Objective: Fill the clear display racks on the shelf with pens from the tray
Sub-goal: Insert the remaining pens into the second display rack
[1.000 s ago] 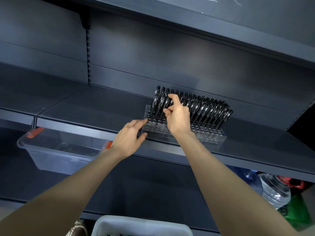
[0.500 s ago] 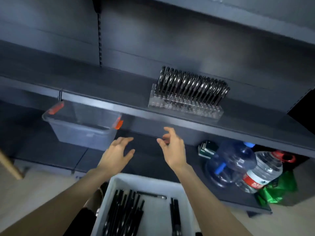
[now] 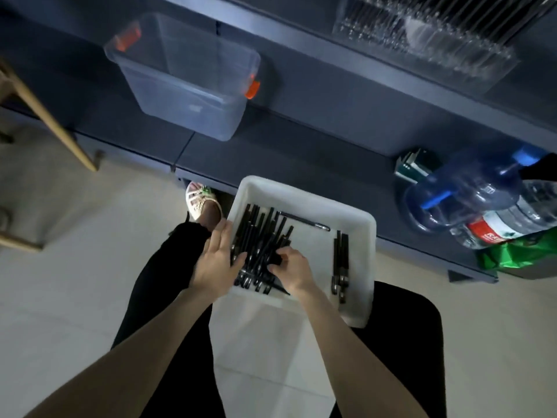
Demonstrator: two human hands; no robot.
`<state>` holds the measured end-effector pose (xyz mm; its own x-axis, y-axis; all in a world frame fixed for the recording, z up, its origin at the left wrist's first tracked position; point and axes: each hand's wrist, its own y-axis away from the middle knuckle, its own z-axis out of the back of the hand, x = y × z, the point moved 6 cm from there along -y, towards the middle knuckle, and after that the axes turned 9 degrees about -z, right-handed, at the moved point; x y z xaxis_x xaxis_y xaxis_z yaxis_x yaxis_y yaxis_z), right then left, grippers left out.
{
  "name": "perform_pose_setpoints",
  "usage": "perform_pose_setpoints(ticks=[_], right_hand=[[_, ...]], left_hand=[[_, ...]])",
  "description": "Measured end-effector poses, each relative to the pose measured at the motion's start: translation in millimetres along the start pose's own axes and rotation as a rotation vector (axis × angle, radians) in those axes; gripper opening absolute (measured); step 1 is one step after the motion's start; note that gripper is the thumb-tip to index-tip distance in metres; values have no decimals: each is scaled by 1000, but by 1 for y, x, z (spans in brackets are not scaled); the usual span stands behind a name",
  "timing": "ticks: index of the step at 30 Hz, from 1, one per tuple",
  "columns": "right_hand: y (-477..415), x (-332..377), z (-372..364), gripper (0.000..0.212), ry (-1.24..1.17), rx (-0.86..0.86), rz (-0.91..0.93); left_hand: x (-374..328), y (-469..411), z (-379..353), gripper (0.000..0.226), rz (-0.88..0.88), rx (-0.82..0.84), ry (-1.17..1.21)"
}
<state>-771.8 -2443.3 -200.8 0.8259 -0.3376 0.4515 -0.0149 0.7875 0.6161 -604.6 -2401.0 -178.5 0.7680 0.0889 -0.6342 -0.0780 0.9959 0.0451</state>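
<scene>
Looking straight down: a white rectangular plastic tray (image 3: pixel 301 191) sits at the person's lap, and a loose heap of black pens (image 3: pixel 259 233) fills its left half. The left hand (image 3: pixel 218 260) lies along the tray's left edge with its fingers straight and together and the thumb touching the heap, so it's flat and not gripping anything. The right hand (image 3: pixel 291 268) is at the near end of the heap, fingers curled down around a few of the black pens. A small bundle of pens (image 3: pixel 340 260) lies along the tray's right edge, apart from the heap, and a single pen (image 3: pixel 304 221) lies crosswise near the far edge.

The clear plastic display rack (image 3: pixel 422 40) is on the upper level of the dark grey metal shelving (image 3: pixel 301 146), top right, pretty blurry. On the lower level there's a clear storage box with orange latches (image 3: pixel 187 76) to the left and a big blue water jug (image 3: pixel 461 194) to the right.
</scene>
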Motion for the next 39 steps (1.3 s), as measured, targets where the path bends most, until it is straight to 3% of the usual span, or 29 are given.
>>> perform_pose_setpoints(ticks=[6,13,18,22,25,27,29,31,34,39], right_hand=[[-9,-10,-28,56,170,95,3],[-14,-7,-32,25,291,-2,68],[-12,-13,-18,11,109,-26,21],[-2,-2,17,14,-223,-81,11],[15,15,56,32,-509,-80,25],[28,27,83,60,-642,-85,82],[41,39,112,86,-699,-133,175],[55,51,140,95,-731,-194,272],[78,74,180,91,-798,-238,386],[110,109,244,60,-853,-321,499]], left_hand=[[6,2,-11,62,-35,-81,-39],[6,1,-11,57,-68,-125,-84],[8,0,-11,57,-47,-126,-77],[5,-1,-7,56,-5,-132,-42],[-11,-4,5,58,-15,-113,-105],[-31,-9,16,54,-76,-109,-105],[-58,-17,28,50,-160,-95,-13],[-88,-25,38,46,-229,-51,113],[-132,-35,57,41,-243,43,322],[-188,-57,105,19,-299,-30,412]])
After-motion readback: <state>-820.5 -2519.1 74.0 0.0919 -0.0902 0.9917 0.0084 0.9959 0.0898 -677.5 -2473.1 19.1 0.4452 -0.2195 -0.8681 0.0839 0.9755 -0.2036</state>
